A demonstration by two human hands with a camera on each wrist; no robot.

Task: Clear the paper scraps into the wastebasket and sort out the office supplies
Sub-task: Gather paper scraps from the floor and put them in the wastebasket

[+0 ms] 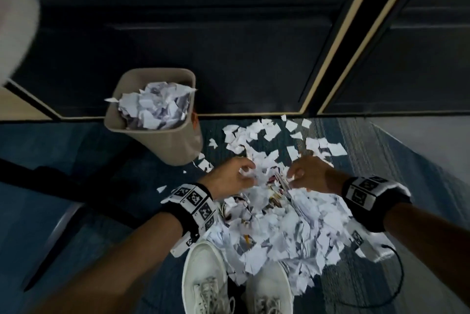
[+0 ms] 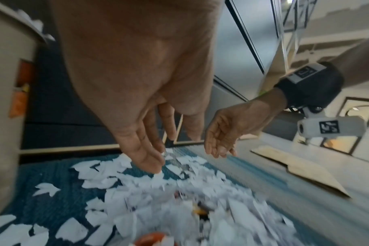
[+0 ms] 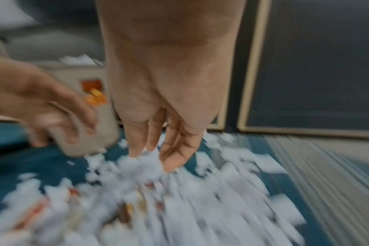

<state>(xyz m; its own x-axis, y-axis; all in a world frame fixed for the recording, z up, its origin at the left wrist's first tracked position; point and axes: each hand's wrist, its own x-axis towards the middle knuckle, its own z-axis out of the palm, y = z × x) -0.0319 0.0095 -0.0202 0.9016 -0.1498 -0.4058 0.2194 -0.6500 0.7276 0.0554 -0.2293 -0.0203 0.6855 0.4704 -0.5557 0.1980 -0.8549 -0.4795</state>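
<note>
A wide pile of torn white paper scraps (image 1: 279, 222) covers the blue carpet in front of my feet. Coloured office supplies (image 1: 276, 199) peek out of its middle, mostly buried and too blurred to identify. A beige wastebasket (image 1: 175, 143) stands at the pile's far left, heaped with crumpled paper (image 1: 155, 107). My left hand (image 1: 236, 176) and right hand (image 1: 302, 176) reach down into the far part of the pile, facing each other. In the left wrist view the left fingers (image 2: 150, 159) hang straight, tips on scraps. In the right wrist view the right fingers (image 3: 175, 158) touch loose scraps.
My two white shoes (image 1: 206, 283) stand at the pile's near edge. A dark panelled wall with beige trim (image 1: 254, 114) runs behind the basket. A dark furniture leg (image 1: 63, 186) crosses the floor on the left. A black cable (image 1: 399, 275) loops on the right.
</note>
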